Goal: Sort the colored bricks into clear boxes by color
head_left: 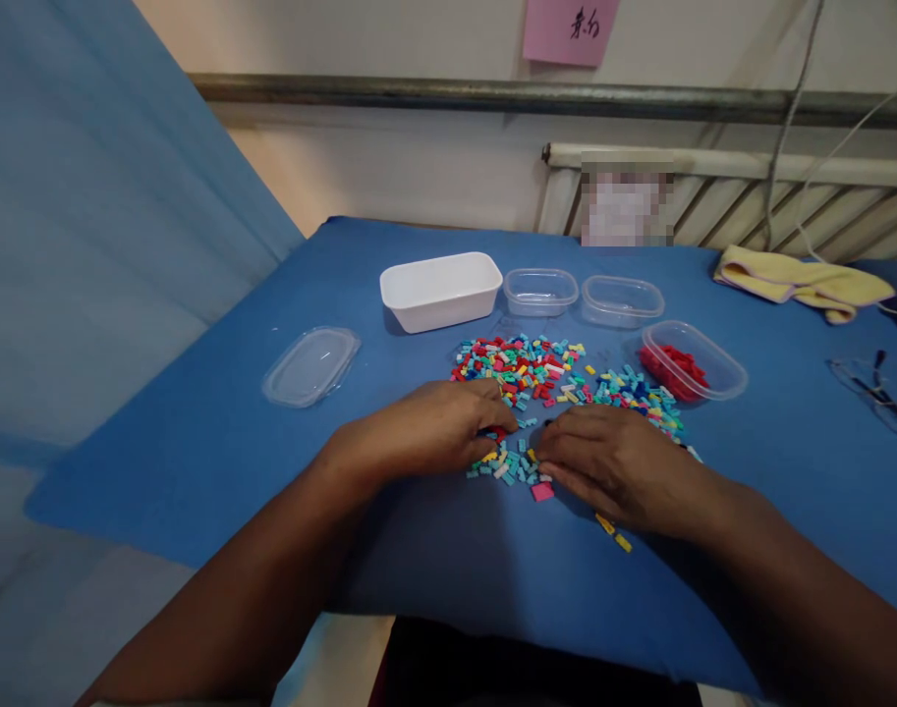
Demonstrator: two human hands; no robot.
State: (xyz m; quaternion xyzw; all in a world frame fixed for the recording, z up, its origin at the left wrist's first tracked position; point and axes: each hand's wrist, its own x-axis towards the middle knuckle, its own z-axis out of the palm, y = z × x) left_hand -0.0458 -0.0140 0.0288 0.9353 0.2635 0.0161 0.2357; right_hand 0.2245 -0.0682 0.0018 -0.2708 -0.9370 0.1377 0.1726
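A scatter of small coloured bricks (540,378) lies on the blue table (197,442), in red, turquoise, yellow, white and pink. My left hand (437,427) rests palm down on the near left part of the pile, fingers curled with the tips on the bricks. My right hand (610,462) lies palm down on the near right part, fingers bent together and touching bricks. What the fingertips hold, if anything, is hidden. A clear tub (695,360) at the right holds several red bricks.
A white tub (440,290) and two clear tubs (540,291) (622,300) stand behind the pile. A clear lid (311,365) lies at the left. A yellow cloth (802,282) and glasses (879,393) are at the far right. A radiator lines the wall.
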